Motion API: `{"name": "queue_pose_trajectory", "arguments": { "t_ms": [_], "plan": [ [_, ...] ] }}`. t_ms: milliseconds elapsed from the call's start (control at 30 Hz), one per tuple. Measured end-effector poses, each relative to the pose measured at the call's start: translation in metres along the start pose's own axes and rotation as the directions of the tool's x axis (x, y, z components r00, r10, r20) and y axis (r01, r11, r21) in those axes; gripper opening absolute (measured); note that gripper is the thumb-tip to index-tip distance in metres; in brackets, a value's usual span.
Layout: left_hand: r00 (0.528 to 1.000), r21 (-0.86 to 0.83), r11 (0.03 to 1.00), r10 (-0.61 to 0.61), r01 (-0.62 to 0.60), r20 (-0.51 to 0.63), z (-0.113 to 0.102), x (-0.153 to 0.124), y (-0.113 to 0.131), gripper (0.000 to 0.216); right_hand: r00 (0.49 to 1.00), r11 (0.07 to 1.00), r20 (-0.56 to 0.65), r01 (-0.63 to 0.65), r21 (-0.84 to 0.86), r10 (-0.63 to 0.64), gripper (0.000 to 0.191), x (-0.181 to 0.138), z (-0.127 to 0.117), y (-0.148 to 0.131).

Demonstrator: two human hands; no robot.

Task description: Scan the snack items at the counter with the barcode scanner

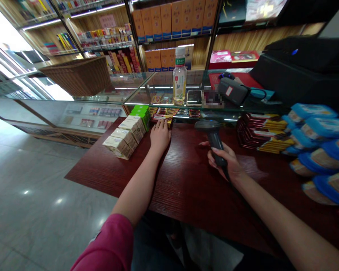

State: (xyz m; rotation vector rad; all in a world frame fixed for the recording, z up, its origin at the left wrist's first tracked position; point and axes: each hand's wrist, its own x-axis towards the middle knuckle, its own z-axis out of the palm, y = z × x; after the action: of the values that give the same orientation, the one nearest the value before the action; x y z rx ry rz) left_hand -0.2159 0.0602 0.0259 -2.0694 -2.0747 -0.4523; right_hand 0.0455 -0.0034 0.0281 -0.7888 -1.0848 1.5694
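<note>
My right hand (224,162) is wrapped round the grip of a black handheld barcode scanner (211,131), whose head points toward the glass counter. My left hand (159,136) lies palm down on the dark red wooden table (180,180), fingers stretched forward onto a dark pack with yellow trim (166,119) at the table's far edge. A ring shows on one finger. Just left of this hand stands a row of cream cartons (125,137) with green cartons (140,111) behind them.
Stacks of dark red and gold cartons (261,133) and blue-wrapped packs (320,150) fill the right side. A glass counter (164,94) carries a bottle (180,75), a phone (194,97) and a black device (234,91). Shelves of boxes behind; tiled floor left.
</note>
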Motion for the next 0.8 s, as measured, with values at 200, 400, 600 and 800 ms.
{"name": "queue_pose_trajectory", "arguments": {
  "t_ms": [200, 400, 600, 800],
  "plan": [
    [1.000, -0.021, 1.000, -0.006, 0.006, -0.010, 0.005, 0.006, -0.011, 0.058, 1.000, 1.000, 0.000, 0.014, -0.021, -0.014, 0.027, 0.001, 0.000, 0.000],
    [0.997, -0.078, 0.995, 0.051, -0.056, -0.065, 0.003, -0.001, 0.001, 0.067, 0.936, 0.938, -0.175, 0.262, -0.228, -0.304, 0.038, -0.012, -0.012, -0.005],
    [0.906, -0.202, 0.887, 0.386, -0.416, -0.172, 0.003, -0.018, 0.082, 0.064, 0.821, 0.855, -0.304, 0.365, -0.370, -0.482, 0.050, -0.055, -0.067, -0.019],
    [0.761, -0.241, 0.722, 0.608, -0.649, -0.226, 0.010, -0.020, 0.206, 0.066, 0.684, 0.806, -0.444, 0.396, -0.441, -0.579, 0.059, -0.081, -0.098, -0.029]
  ]
}}
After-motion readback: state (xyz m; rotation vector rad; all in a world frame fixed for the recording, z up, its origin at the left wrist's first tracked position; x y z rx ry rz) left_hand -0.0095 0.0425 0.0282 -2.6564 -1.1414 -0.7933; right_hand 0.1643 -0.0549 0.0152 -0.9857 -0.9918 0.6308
